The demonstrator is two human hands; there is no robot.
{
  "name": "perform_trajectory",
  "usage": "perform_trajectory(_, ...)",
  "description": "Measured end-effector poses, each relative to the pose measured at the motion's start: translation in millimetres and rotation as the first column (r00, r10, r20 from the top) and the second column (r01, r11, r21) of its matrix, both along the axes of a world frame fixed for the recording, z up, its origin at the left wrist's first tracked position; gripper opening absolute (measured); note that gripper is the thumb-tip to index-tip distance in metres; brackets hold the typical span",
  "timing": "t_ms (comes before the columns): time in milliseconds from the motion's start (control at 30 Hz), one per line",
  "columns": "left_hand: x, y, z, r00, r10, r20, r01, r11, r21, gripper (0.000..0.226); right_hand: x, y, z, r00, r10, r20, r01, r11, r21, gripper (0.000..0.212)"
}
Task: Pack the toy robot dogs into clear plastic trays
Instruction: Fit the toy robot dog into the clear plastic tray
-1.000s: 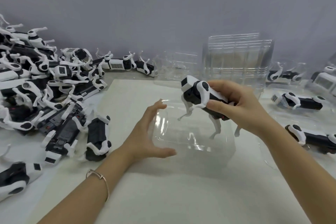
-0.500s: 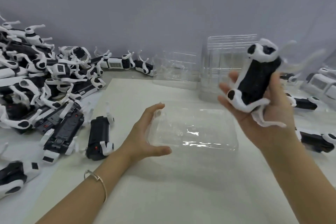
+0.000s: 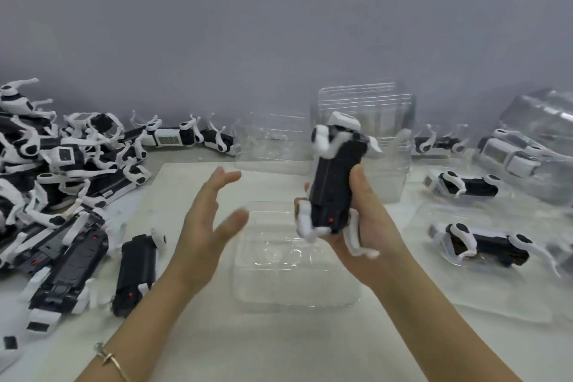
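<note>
My right hand [image 3: 369, 223] grips a black-and-white toy robot dog [image 3: 335, 183], held upright with its dark underside toward me and its head end up. It hangs above the far right part of a clear plastic tray [image 3: 279, 285] that lies flat on the white mat. My left hand [image 3: 207, 223] hovers open in the air just left of the tray, fingers spread, touching nothing. The dog's lower legs dangle over my right palm.
A big heap of toy dogs [image 3: 62, 183] fills the left side, one dog [image 3: 136, 267] lying close to the mat. Stacks of empty clear trays [image 3: 366, 133] stand behind. Dogs packed in trays [image 3: 483, 245] lie at the right.
My right hand has brought the dog down and leftward, over the tray, and turned its underside to face me. My left hand has let go of the tray's left edge and lifted up.
</note>
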State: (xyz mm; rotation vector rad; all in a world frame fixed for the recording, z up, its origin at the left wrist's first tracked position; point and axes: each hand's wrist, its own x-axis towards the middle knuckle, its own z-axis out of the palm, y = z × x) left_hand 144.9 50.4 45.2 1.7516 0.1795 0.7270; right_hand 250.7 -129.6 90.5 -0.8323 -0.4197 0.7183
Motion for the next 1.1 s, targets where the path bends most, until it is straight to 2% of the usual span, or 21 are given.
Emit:
perform_trajectory(67,5,-8,36,0.991,0.03,0.132,-0.019,0.996,-0.082,0.054,-1,0,0,0.939,-0.167,0.301,0.198,0.978,-0.073,0.05)
perform_trajectory(100,6,-12,52,0.986,0.025,0.163,-0.004,0.992,-0.128,0.056,-1,2,0,0.853,-0.25,0.459,0.328,0.94,-0.096,0.045)
perform_trajectory(167,9,-18,78,0.985,-0.058,0.164,0.09,0.977,-0.193,0.068,2,4,4,0.548,-0.353,0.759,0.548,0.836,-0.006,0.041)
perform_trajectory(200,11,-21,85,0.985,-0.099,0.142,0.124,0.976,-0.179,0.075,4,6,3,0.335,-0.36,0.87,0.625,0.777,0.081,0.04)
perform_trajectory(267,16,-30,88,0.987,-0.129,0.094,0.139,0.984,-0.115,0.077,4,10,3,-0.047,-0.344,0.938,0.706,0.653,0.275,0.038)
perform_trajectory(300,18,-32,86,0.989,-0.117,0.087,0.125,0.987,-0.099,0.072,5,13,3,-0.17,-0.333,0.928,0.714,0.607,0.348,0.034)
perform_trajectory(333,21,-33,82,0.991,-0.098,0.087,0.106,0.99,-0.09,0.066,5,14,3,-0.24,-0.334,0.912,0.709,0.582,0.399,0.031)
perform_trajectory(367,24,-33,78,0.991,-0.088,0.097,0.096,0.992,-0.084,0.061,5,15,4,-0.266,-0.338,0.903,0.697,0.579,0.422,0.032)
perform_trajectory(400,26,-30,74,0.989,-0.089,0.122,0.1,0.991,-0.089,0.056,6,14,4,-0.255,-0.34,0.905,0.688,0.594,0.417,0.038)
perform_trajectory(533,28,-18,65,0.964,-0.066,0.259,0.105,0.985,-0.14,0.042,13,4,7,-0.067,-0.256,0.964,0.737,0.639,0.221,0.068)
perform_trajectory(633,29,-17,62,0.948,-0.079,0.309,0.091,0.995,-0.027,0.045,21,-1,7,0.073,-0.179,0.981,0.665,0.742,0.086,0.064)
perform_trajectory(700,30,-20,61,0.948,-0.082,0.307,0.054,0.994,0.098,0.05,25,-1,6,0.094,-0.212,0.973,0.607,0.787,0.113,0.055)
perform_trajectory(767,32,-24,57,0.949,-0.056,0.31,-0.033,0.961,0.274,0.06,29,2,2,0.025,-0.26,0.965,0.598,0.778,0.194,0.05)
perform_trajectory(833,35,-28,53,0.939,-0.017,0.343,-0.129,0.909,0.397,0.07,34,4,-3,-0.087,-0.302,0.949,0.582,0.758,0.295,0.049)
perform_trajectory(1000,41,-29,47,0.893,0.007,0.449,-0.222,0.877,0.426,0.07,42,7,-11,-0.327,-0.389,0.861,0.522,0.685,0.508,0.035)
perform_trajectory(1100,38,-28,46,0.89,0.017,0.456,-0.205,0.908,0.367,0.064,40,7,-12,-0.413,-0.422,0.807,0.492,0.642,0.588,0.034)
